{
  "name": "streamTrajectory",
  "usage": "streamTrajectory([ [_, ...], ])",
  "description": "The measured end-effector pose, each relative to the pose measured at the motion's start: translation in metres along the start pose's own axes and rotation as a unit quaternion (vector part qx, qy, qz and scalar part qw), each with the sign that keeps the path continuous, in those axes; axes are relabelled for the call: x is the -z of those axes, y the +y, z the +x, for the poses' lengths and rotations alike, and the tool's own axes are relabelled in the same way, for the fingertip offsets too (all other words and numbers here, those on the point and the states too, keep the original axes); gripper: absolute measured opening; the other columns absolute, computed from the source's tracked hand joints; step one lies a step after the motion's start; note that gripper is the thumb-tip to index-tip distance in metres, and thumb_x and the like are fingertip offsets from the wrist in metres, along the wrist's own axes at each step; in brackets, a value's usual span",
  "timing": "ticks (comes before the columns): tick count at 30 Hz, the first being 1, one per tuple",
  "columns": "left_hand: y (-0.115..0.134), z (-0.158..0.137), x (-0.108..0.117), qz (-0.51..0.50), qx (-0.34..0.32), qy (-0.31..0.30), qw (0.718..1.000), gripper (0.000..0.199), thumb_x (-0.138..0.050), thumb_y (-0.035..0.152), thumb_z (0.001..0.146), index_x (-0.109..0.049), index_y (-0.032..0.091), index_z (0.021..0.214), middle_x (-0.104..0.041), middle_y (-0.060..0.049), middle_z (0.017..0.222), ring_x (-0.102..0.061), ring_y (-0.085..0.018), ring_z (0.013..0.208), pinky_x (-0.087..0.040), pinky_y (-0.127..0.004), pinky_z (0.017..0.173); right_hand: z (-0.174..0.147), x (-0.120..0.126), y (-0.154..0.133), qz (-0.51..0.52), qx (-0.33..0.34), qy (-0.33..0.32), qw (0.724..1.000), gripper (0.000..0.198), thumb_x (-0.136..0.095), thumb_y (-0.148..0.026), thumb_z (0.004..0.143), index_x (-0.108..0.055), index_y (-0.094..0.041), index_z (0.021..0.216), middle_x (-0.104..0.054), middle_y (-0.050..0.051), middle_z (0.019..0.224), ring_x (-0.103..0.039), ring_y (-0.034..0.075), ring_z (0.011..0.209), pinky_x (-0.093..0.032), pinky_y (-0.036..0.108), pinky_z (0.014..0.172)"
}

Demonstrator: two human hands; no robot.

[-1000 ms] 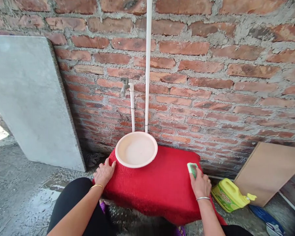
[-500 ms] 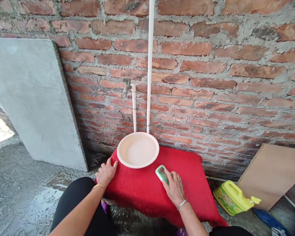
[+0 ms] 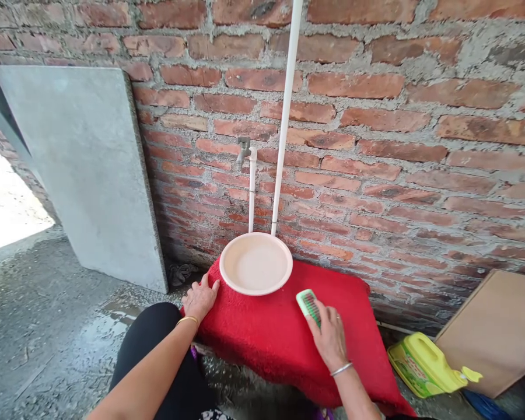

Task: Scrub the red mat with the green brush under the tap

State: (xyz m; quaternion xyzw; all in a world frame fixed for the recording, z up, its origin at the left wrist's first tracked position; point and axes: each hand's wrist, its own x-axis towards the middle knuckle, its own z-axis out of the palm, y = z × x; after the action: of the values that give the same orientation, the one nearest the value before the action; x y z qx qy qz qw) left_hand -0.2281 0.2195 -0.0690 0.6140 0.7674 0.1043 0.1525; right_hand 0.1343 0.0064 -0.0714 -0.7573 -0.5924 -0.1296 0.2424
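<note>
A red cloth (image 3: 262,338) lies over a low surface in front of me, its front edge hanging down. On its back left part sits a round pale pink basin (image 3: 256,263) with cloudy liquid in it. My right hand (image 3: 330,338) grips a green and white scrubbing brush (image 3: 308,304) on the cloth, right of the basin. Its bristles are mostly hidden. My left hand (image 3: 201,298) rests on the cloth's left edge beside the basin, fingers stretched out and holding nothing.
A grey faucet (image 3: 243,150) on a white pipe stands behind the basin, before a brick wall (image 3: 376,122). A grey slab (image 3: 87,169) leans at left above wet floor (image 3: 91,332). At right are a yellow jug (image 3: 429,364) and a cardboard sheet (image 3: 494,332).
The camera has turned a little left, so the scene sits farther right. My right hand has slid the brush slightly right over the cloth. My left hand stays at the cloth's left edge.
</note>
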Motion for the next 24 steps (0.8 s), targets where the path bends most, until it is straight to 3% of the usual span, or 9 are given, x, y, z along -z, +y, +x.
streamTrajectory([
  [3, -0.001, 0.000, -0.001, -0.001, 0.000, 0.002, 1.000, 0.074, -0.023, 0.069, 0.095, -0.039, 0.028, 0.154, -0.054, -0.023, 0.137, -0.056, -0.044, 0.124, -0.039, -0.059, 0.100, -0.012, -0.019, -0.044, 0.030, 0.085, -0.016, 0.996, 0.039, -0.049, -0.041, 0.099, -0.057, -0.031, 0.135, -0.062, 0.007, 0.107, -0.061, 0.024, 0.094, -0.050, 0.038, 0.086],
  [6, 0.000, -0.001, 0.001, 0.007, -0.001, 0.002, 1.000, 0.072, -0.025, 0.068, 0.096, -0.039, 0.027, 0.154, -0.055, -0.023, 0.137, -0.056, -0.043, 0.124, -0.039, -0.058, 0.100, -0.013, -0.024, -0.052, 0.001, 0.100, -0.035, 0.994, 0.038, -0.049, -0.036, 0.098, -0.059, -0.033, 0.134, -0.063, 0.006, 0.108, -0.060, 0.023, 0.093, -0.048, 0.038, 0.086],
  [8, 0.002, -0.004, 0.004, 0.010, -0.001, 0.002, 1.000, 0.072, -0.025, 0.067, 0.096, -0.039, 0.027, 0.154, -0.055, -0.023, 0.136, -0.056, -0.043, 0.124, -0.039, -0.058, 0.100, -0.007, -0.017, -0.036, -0.049, 0.067, -0.044, 0.996, 0.037, -0.046, -0.037, 0.099, -0.062, -0.030, 0.131, -0.065, 0.008, 0.106, -0.060, 0.024, 0.092, -0.046, 0.039, 0.085],
  [13, 0.007, -0.009, 0.011, 0.010, 0.002, -0.010, 1.000, 0.070, -0.025, 0.065, 0.097, -0.039, 0.026, 0.154, -0.055, -0.022, 0.136, -0.056, -0.042, 0.124, -0.039, -0.056, 0.100, 0.012, 0.015, 0.035, -0.177, -0.114, -0.058, 0.976, 0.044, -0.041, -0.042, 0.100, -0.065, -0.018, 0.128, -0.069, 0.014, 0.102, -0.061, 0.031, 0.093, -0.043, 0.042, 0.077],
  [16, 0.008, -0.011, 0.012, 0.012, 0.002, -0.008, 1.000, 0.070, -0.026, 0.064, 0.097, -0.040, 0.025, 0.153, -0.055, -0.022, 0.136, -0.056, -0.041, 0.124, -0.039, -0.055, 0.100, 0.014, 0.023, 0.055, -0.172, -0.149, -0.038, 0.973, 0.046, -0.040, -0.043, 0.101, -0.064, -0.015, 0.129, -0.069, 0.016, 0.105, -0.062, 0.031, 0.092, -0.043, 0.042, 0.076],
  [19, 0.007, -0.010, 0.011, 0.015, 0.004, -0.002, 1.000, 0.070, -0.026, 0.064, 0.097, -0.040, 0.025, 0.153, -0.056, -0.022, 0.136, -0.057, -0.041, 0.124, -0.039, -0.056, 0.100, 0.012, 0.014, 0.037, -0.099, -0.071, -0.013, 0.992, 0.045, -0.040, -0.048, 0.102, -0.065, -0.019, 0.126, -0.070, 0.014, 0.106, -0.063, 0.028, 0.092, -0.044, 0.040, 0.081],
  [24, 0.004, -0.007, 0.007, 0.016, 0.001, -0.002, 1.000, 0.071, -0.024, 0.066, 0.097, -0.038, 0.027, 0.155, -0.055, -0.022, 0.137, -0.056, -0.042, 0.124, -0.039, -0.057, 0.101, 0.012, -0.017, -0.036, 0.005, 0.084, -0.012, 0.996, 0.034, -0.047, -0.042, 0.101, -0.063, -0.026, 0.127, -0.070, 0.008, 0.108, -0.062, 0.024, 0.096, -0.045, 0.037, 0.088],
])
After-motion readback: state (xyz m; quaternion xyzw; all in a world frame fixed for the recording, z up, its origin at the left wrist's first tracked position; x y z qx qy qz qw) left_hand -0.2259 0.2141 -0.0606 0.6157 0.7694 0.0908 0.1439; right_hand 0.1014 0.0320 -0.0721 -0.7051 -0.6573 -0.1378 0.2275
